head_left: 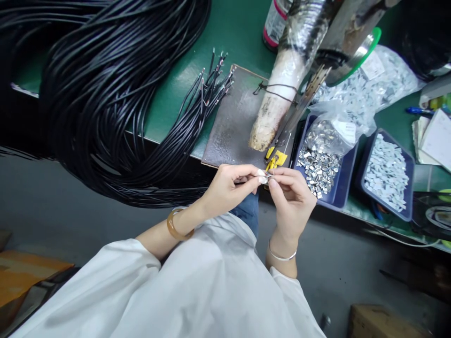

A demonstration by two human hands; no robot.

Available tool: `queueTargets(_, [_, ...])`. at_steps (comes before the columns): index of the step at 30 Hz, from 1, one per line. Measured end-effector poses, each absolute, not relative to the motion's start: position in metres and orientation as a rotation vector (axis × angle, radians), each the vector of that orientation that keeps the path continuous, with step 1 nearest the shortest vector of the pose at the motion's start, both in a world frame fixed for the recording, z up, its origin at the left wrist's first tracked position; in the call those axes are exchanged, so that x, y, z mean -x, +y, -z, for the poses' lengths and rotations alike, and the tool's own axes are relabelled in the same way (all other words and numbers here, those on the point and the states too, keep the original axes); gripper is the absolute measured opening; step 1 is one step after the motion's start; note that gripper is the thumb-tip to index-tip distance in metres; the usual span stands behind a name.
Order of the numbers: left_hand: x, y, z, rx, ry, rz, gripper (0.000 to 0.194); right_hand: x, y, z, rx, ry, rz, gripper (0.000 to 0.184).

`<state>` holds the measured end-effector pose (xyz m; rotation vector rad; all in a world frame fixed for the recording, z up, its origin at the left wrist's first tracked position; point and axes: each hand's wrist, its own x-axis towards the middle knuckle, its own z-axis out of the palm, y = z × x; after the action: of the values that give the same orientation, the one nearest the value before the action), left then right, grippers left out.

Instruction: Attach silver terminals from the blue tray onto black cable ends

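My left hand [237,187] and my right hand [292,192] meet fingertip to fingertip just off the bench's front edge. Both are closed in a pinch on a small, thin silvery piece [268,175], mostly covered by the fingers; its exact kind is too small to tell. White coverings show on the left fingertips. Just beyond the hands are yellow-handled pliers or cutters [276,160], partly hidden. Right of them, a blue bin [343,190] holds many small shiny metal clips [319,171].
A large bundle of black cables [105,94] hangs over the bench at left, stripped ends [214,84] on the green top [243,28]. A plastic-wrapped soldering-fume-like tube [278,98] slants over a dark mat [232,117]. Another bin [410,188] holds pale pieces.
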<state>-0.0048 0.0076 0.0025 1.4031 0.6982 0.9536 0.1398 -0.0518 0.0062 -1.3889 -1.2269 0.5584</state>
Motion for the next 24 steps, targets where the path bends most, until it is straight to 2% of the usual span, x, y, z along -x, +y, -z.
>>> queueTargets(12, [0.005,0.008,0.002,-1.802,0.742,-1.105,0.012,-0.147,-0.053,-0.007,1.422,-1.276,-0.591,0.008])
queueTargets(15, [0.003,0.004,0.003,-1.774,0.746,-1.107,0.014,-0.139,-0.055,-0.004,1.452,-1.308,-0.400,0.009])
queueTargets(18, [0.004,0.001,0.001,-1.560,0.760,-0.962,0.020,-0.132,-0.056,0.000,1.480,-1.363,-0.135,0.013])
queueTargets(24, [0.009,0.008,-0.001,-1.247,0.656,-0.778,0.024,-0.135,-0.053,0.004,1.351,-1.169,-0.561,0.010])
